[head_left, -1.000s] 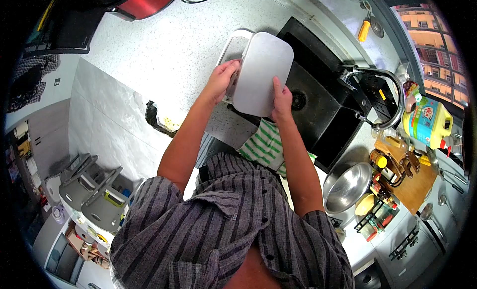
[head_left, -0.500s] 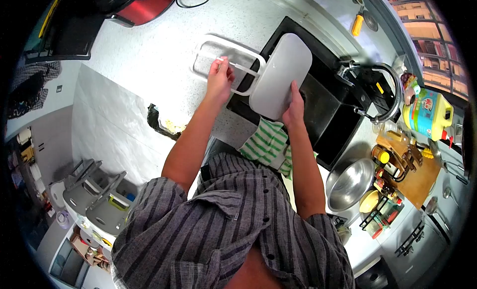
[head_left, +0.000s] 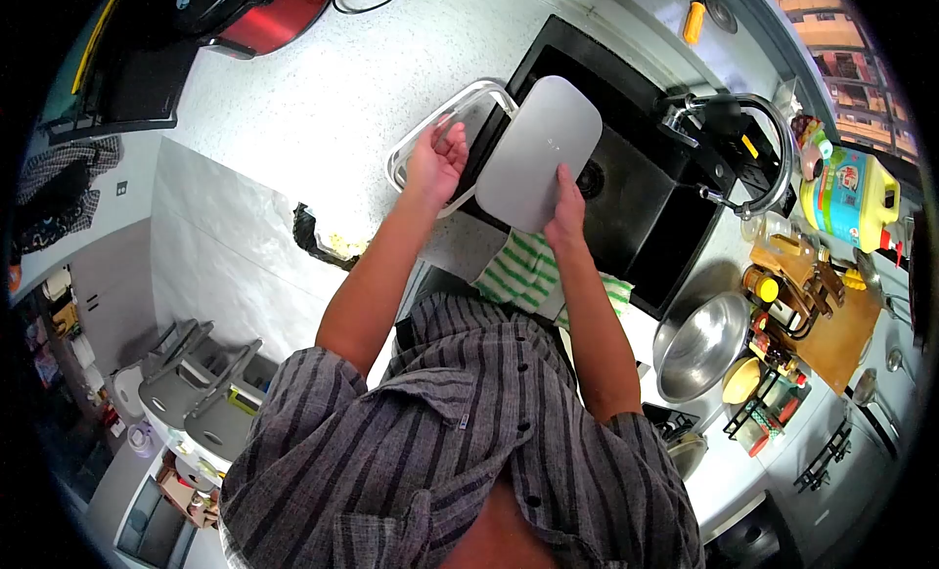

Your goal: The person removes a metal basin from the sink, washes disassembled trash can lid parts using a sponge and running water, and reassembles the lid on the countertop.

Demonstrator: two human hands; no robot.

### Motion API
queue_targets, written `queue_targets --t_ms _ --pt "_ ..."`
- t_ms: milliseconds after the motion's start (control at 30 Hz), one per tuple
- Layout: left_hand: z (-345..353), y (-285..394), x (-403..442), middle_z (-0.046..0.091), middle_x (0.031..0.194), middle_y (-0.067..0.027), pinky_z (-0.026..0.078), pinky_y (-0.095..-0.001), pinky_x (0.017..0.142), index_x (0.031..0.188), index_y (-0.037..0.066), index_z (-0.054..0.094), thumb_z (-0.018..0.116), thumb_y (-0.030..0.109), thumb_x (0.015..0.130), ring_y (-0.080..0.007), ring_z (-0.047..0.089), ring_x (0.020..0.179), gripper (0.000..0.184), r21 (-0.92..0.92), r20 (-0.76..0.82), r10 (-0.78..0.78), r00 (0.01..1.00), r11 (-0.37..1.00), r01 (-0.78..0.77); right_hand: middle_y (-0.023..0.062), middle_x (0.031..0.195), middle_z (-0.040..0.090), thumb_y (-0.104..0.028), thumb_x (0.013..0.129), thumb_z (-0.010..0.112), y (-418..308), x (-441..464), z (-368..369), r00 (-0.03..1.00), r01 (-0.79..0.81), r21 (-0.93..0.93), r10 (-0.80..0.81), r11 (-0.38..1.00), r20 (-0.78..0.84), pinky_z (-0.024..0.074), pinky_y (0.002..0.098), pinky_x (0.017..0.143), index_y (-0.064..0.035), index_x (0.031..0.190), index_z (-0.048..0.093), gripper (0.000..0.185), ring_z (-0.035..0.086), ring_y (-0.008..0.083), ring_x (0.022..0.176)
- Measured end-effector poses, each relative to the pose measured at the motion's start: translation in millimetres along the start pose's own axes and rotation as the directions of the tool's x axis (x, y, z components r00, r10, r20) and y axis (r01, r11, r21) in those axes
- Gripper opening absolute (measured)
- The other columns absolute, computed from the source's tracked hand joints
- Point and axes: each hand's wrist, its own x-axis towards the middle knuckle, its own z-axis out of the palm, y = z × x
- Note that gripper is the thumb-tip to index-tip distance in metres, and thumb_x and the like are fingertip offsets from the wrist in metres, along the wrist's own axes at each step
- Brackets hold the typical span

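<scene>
My right hand (head_left: 566, 215) grips the near edge of a grey, rounded rectangular panel (head_left: 541, 144), its thumb lying on the upper face. The panel is over the left part of the black sink (head_left: 641, 207). A white-rimmed rectangular frame (head_left: 396, 156) lies on the counter at the sink's left edge, partly hidden by the panel and my left hand. My left hand (head_left: 437, 166) is over that frame with its fingers loosely bent and apart, and nothing shows in them. A green-and-white striped cloth (head_left: 516, 272) hangs at the sink's front edge.
A black tap (head_left: 773, 168) arches at the sink's right side. Beyond it stands a yellow jug (head_left: 849, 199) with a blue label. A steel bowl (head_left: 701, 346) sits right of the sink, near a wooden board (head_left: 836, 339). A red cooker (head_left: 279, 17) is at the back left.
My left hand has let go of the white strip it was pinching, and its fingers have spread. The panel has moved slightly left and down, still in my right hand.
</scene>
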Motion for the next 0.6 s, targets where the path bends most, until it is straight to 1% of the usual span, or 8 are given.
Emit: queue_targets --t_ms 33,167,200,300,367,500,533,600 --pt "0 3 1 0.07 0.104 -0.011 0.058 -0.0304 0.074 0.125 0.005 0.061 0.05 0.027 0.104 -0.0175 0.066 0.085 0.033 0.007 -0.025 0.009 1.0 1.0 -0.009 0.0079 0.132 0.062 -0.036 0.102 0.059 8 6 -2 1.0 -0.008 0.007 0.008 1.0 0.021 0.0447 0.0383 0.105 -0.0014 0.136 0.055 0.048 0.058 0.0232 0.119" --pt "15 24 -1 0.068 0.109 -0.0141 0.061 -0.0325 0.081 0.119 -0.002 0.062 0.048 0.02 0.103 -0.0225 0.068 0.093 0.031 -0.174 0.008 0.014 1.0 0.985 -0.012 0.0093 0.138 0.057 -0.04 0.105 0.052 21 21 8 0.973 -0.149 0.118 0.124 0.982 0.196 0.0435 0.04 0.108 -0.0015 0.142 0.049 0.053 0.056 0.0245 0.124" --pt "15 28 -1 0.071 0.102 -0.01 0.061 -0.0326 0.081 0.122 0.002 0.063 0.05 0.021 0.101 -0.0208 0.069 0.091 0.031 -0.18 0.025 -0.015 1.0 0.984 0.019 0.0096 0.14 0.056 -0.041 0.106 0.05 22 21 17 0.969 -0.17 0.128 0.142 0.977 0.202 0.043 0.0404 0.109 -0.0015 0.143 0.048 0.054 0.055 0.0249 0.125" --pt "17 27 -5 0.071 0.102 -0.0096 0.06 -0.0319 0.081 0.121 0.004 0.065 0.052 0.023 0.1 -0.0206 0.069 0.094 0.032 -0.199 -0.045 -0.072 0.996 0.978 0.062 0.0102 0.142 0.054 -0.043 0.107 0.046 19 18 47 0.956 -0.197 0.154 0.155 0.968 0.251 0.0423 0.0414 0.11 -0.0019 0.145 0.046 0.056 0.054 0.0259 0.127" --pt "17 16 -19 0.072 0.1 -0.0085 0.059 -0.0302 0.076 0.116 0.004 0.067 0.052 0.025 0.1 -0.0196 0.069 0.09 0.03 -0.106 -0.044 -0.112 0.993 0.989 0.107 0.0103 0.142 0.054 -0.044 0.106 0.046 16 17 61 0.942 -0.157 0.169 0.096 0.973 0.321 0.0425 0.0418 0.11 -0.0027 0.144 0.046 0.056 0.054 0.0259 0.126" --pt "-7 4 -27 0.071 0.094 -0.0051 0.055 -0.0304 0.072 0.107 0.007 0.069 0.055 0.03 0.101 -0.0176 0.067 0.084 0.028 0.113 -0.08 -0.194 0.978 0.973 0.202 0.0106 0.141 0.055 -0.048 0.105 0.047 11 24 64 0.913 -0.273 0.154 0.206 0.95 0.351 0.0439 0.0428 0.109 -0.0043 0.144 0.047 0.058 0.056 0.0262 0.125" --pt "-8 13 -33 0.07 0.092 -0.0048 0.055 -0.0314 0.074 0.107 0.007 0.068 0.057 0.032 0.1 -0.0172 0.066 0.084 0.028 0.308 -0.018 -0.101 0.995 0.946 0.102 0.0107 0.14 0.056 -0.049 0.105 0.048 13 29 61 0.904 -0.274 0.144 0.204 0.951 0.376 0.0444 0.0431 0.109 -0.0045 0.144 0.047 0.059 0.056 0.0262 0.124" --pt "-8 33 -44 0.069 0.089 -0.0041 0.053 -0.0333 0.077 0.106 0.007 0.067 0.06 0.035 0.099 -0.0164 0.065 0.084 0.029 0.634 0.151 0.04 0.988 0.763 -0.128 0.0107 0.14 0.056 -0.05 0.104 0.049 18 39 53 0.889 -0.278 0.109 0.212 0.954 0.406 0.0451 0.0432 0.108 -0.0044 0.143 0.048 0.06 0.057 0.0265 0.124"
